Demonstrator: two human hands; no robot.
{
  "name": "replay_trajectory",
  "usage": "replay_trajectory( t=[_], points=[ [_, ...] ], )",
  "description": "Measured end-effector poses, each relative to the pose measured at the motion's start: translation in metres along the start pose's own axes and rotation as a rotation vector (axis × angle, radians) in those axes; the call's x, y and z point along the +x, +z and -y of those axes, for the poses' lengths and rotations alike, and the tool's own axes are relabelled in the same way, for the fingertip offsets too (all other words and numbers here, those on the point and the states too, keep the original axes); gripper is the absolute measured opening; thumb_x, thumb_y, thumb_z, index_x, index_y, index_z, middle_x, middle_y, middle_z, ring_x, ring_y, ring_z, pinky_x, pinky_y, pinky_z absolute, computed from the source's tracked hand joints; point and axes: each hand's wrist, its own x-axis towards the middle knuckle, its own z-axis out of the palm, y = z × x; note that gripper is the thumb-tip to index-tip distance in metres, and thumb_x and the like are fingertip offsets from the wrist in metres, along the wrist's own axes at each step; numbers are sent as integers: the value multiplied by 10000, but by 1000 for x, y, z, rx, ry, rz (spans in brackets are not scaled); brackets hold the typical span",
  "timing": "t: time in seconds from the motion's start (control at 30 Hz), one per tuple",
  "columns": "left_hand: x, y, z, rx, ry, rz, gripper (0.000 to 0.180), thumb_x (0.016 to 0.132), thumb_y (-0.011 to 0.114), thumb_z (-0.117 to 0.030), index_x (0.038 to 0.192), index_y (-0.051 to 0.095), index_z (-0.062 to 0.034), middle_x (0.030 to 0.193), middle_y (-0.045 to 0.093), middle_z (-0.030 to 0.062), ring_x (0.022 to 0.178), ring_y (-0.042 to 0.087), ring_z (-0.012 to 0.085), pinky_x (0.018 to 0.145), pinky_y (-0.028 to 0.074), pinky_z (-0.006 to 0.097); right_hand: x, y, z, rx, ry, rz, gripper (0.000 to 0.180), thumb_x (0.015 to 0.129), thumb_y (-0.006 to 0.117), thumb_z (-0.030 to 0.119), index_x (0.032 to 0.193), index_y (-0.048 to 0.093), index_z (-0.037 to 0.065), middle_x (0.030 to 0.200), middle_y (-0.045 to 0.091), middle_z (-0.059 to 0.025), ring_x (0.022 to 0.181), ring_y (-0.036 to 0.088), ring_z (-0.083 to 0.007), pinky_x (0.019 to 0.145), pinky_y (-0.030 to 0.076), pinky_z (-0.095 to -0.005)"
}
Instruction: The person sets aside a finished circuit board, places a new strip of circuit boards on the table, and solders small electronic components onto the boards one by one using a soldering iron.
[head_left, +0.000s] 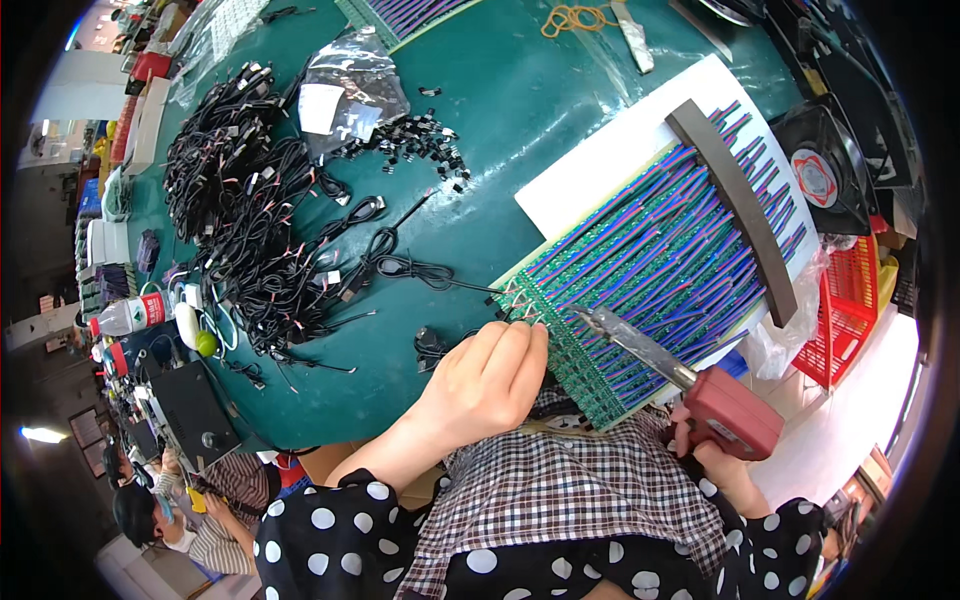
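Note:
My left hand [490, 375] is closed at the near left edge of a green circuit board panel [575, 385], its fingers bent downward. A small coiled black cable [430, 345] runs in under this hand; the fingertips hide its end. My right hand [725, 468] grips a dark red soldering gun [735, 410], whose metal tip reaches over the panel just right of my left fingers. Another black cable [440, 275] stretches to the panel's left corner, where thin stripped wires fan out. Rows of blue and purple wires cover the panel, and a dark curved bar [735, 205] lies across them.
A big heap of black cables [250, 210] lies left on the green table, beside a clear plastic bag [355, 85] and small black parts [415, 140]. White sheets lie under the panel. A fan [815, 175] and red crate [840, 320] stand right. Co-workers sit lower left.

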Motion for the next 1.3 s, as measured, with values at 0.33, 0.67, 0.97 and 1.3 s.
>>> replay_trajectory(
  t=[0.33, 0.67, 0.97, 1.3],
  points=[
    [22, -13, 61, 66, -593, -132, 191, 784, 689, -81, 951, 628, -11, 888, 602, 125, 841, 589, 301, 753, 478, 403, -1, -1, -7, 227, -24, 54, 775, 830, 759, 267, 1405, 308, 10, 1189, 589, -148, 752, 579, -153, 675, 490, -266],
    [27, -12, 92, -349, -768, -431, 86, 805, 680, 5, 891, 679, -3, 777, 629, 83, 660, 600, 155, 596, 481, 265, -3, 5, -1, 244, -73, 31, 705, 861, 722, 314, 1391, 358, 23, 1215, 578, -135, 774, 565, -149, 694, 479, -266],
    [2, -7, -1, -126, -21, -8, 287, 685, 667, -17, 963, 652, 54, 904, 591, 110, 711, 602, 195, 553, 503, 252, -3, 4, 4, 225, -50, -27, 715, 786, 787, 205, 1340, 408, -41, 1108, 623, -136, 734, 600, -148, 666, 500, -257],
    [0, -7, 2, 50, 76, 42, 238, 692, 651, -26, 920, 629, 37, 892, 581, 110, 676, 603, 163, 526, 502, 213, -12, -6, -11, -404, -93, -70, 701, 620, 787, 53, 1253, 511, -68, 938, 686, -115, 711, 672, -208, 649, 531, -300]
  ],
)
